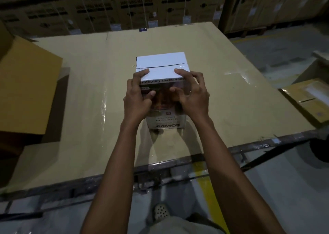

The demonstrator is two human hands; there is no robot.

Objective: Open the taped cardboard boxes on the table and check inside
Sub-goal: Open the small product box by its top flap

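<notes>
A small printed box (161,63) with a white top stands upright in the middle of the cardboard-covered table (222,70). Its two top flaps meet at a seam running across the top; the print on its near side reads upside down. My left hand (138,96) grips the box's near left top corner, fingers over the top edge and thumb on the front face. My right hand (191,95) grips the near right top corner the same way, fingertips on the white top and thumb on the front.
A large brown carton (26,91) stands at the table's left edge. A flat taped brown box (308,100) lies at the right edge. Stacked cartons (124,7) fill the wall behind. The table's near metal edge (178,176) runs in front of my legs.
</notes>
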